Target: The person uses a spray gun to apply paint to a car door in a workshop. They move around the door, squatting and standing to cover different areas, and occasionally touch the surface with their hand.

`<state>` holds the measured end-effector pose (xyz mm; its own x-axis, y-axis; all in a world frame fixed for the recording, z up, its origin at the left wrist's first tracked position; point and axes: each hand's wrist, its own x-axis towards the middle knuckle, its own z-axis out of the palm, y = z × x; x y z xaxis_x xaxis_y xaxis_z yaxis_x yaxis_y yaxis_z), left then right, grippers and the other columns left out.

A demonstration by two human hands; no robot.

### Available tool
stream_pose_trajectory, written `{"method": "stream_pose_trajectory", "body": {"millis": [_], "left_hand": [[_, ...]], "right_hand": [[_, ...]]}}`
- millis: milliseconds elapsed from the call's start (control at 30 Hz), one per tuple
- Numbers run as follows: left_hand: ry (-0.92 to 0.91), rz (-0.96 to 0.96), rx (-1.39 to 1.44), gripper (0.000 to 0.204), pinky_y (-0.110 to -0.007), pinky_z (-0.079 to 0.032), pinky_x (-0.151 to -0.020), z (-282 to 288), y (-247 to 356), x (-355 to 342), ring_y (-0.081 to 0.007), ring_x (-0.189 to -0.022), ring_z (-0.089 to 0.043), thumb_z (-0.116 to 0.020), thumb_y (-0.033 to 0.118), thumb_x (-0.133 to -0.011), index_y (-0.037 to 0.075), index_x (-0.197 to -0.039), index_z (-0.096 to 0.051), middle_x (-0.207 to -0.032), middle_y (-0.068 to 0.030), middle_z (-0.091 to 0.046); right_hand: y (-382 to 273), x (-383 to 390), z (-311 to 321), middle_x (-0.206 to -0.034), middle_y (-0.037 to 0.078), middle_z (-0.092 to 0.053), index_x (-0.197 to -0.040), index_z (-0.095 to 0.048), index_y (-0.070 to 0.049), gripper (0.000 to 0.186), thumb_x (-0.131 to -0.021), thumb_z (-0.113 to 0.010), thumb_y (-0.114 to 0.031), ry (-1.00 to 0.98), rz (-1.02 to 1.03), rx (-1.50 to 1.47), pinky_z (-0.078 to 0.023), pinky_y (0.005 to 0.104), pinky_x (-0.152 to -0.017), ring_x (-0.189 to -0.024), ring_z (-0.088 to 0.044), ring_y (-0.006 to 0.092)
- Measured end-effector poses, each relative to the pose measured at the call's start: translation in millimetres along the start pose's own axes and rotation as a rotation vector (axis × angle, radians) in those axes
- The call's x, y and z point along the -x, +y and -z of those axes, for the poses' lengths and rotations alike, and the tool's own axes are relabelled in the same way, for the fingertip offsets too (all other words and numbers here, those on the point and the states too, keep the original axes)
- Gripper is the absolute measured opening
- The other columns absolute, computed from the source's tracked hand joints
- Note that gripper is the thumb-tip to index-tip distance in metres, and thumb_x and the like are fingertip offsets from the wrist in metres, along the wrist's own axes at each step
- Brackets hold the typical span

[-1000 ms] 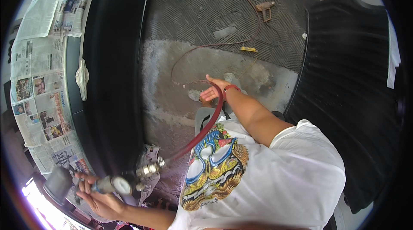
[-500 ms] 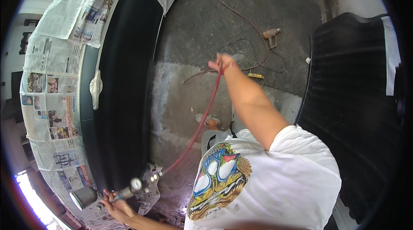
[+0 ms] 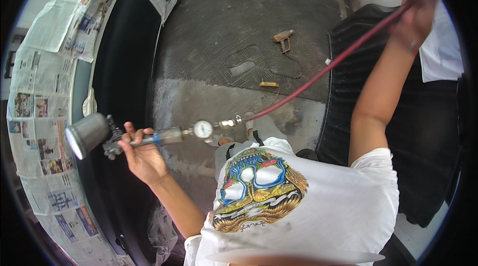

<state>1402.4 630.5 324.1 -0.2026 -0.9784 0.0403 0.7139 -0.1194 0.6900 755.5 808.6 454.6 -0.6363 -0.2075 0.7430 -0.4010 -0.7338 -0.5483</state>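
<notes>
Newspaper sheets with columns of text and colour photographs (image 3: 45,87), mostly too small to read, border a long black panel (image 3: 119,62). A brown pistol-shaped tool (image 3: 284,38) lies on the dark floor (image 3: 194,67), and a long red hose (image 3: 323,70) stretches above it between the hands. The left hand (image 3: 145,159) has its fingers clamped on a silver metal spray gun (image 3: 112,146) before the panel; the blurred right hand's (image 3: 418,14) fingers close round the hose.
</notes>
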Motion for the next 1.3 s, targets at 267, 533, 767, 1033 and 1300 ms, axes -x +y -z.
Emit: {"method": "stream_pose_trajectory", "body": {"millis": [267,533,767,1033,1300], "left_hand": [[0.028,0.238,-0.200,0.024,-0.049,-0.056,-0.110,34.3,-56.8,21.7,-0.0121,-0.095,-0.056,-0.059,0.034,-0.116,0.011,-0.115,-0.061,-0.147,-0.0059,-0.054],[0.058,0.220,-0.223,0.024,-0.053,-0.054,-0.113,49.0,-44.5,-9.1,-0.0121,-0.096,-0.057,-0.061,0.034,-0.115,0.010,-0.115,-0.061,-0.142,-0.0057,-0.060],[0.130,0.302,-0.301,0.040,-0.061,-0.051,-0.117,63.2,-77.2,-10.2,-0.0138,-0.102,-0.059,-0.063,0.039,-0.113,0.006,-0.134,-0.061,-0.137,-0.0032,-0.061],[0.107,0.583,-0.379,0.050,-0.050,-0.051,-0.109,50.2,-170.2,-22.8,-0.0206,-0.118,-0.059,-0.066,0.049,-0.111,0.007,-0.137,-0.060,-0.134,-0.0060,-0.062],[-0.354,0.988,0.015,0.128,-0.056,-0.031,-0.130,27.0,-215.6,-76.4,-0.0340,-0.157,-0.042,-0.025,0.102,-0.089,0.003,-0.169,-0.030,-0.166,-0.0170,-0.044]], "right_hand": [[11.0,392.5,259.2,-0.075,-0.003,-0.046,-0.150,-0.057,-0.013,0.035,-0.116,-0.053,-0.013,0.882,-0.896,0.375,-0.066,0.0557,-0.095,-0.062,-0.049,0.0104],[-46.0,663.0,343.2,-0.099,0.010,-0.071,-0.154,-0.059,-0.016,0.044,-0.111,-0.054,-0.021,0.923,-1.834,0.828,-0.065,0.0552,-0.074,-0.084,-0.075,0.0256],[18.2,618.6,241.7,-0.163,0.036,-0.050,-0.162,-0.043,0.011,0.091,-0.101,-0.073,-0.050,0.066,-1.675,1.505,-0.036,0.0459,-0.130,-0.155,-0.047,0.0461],[100.5,397.4,-104.2,-0.160,0.025,-0.059,-0.163,-0.049,-0.002,0.080,-0.101,-0.079,-0.043,-0.766,-1.052,0.407,-0.054,0.0436,-0.113,-0.141,-0.064,0.0342],[141.8,326.1,-252.9,-0.151,0.019,-0.068,-0.170,-0.043,-0.012,0.089,-0.096,-0.083,-0.042,-1.198,-1.030,0.251,-0.052,0.0415,-0.116,-0.137,-0.068,0.0324]]}}
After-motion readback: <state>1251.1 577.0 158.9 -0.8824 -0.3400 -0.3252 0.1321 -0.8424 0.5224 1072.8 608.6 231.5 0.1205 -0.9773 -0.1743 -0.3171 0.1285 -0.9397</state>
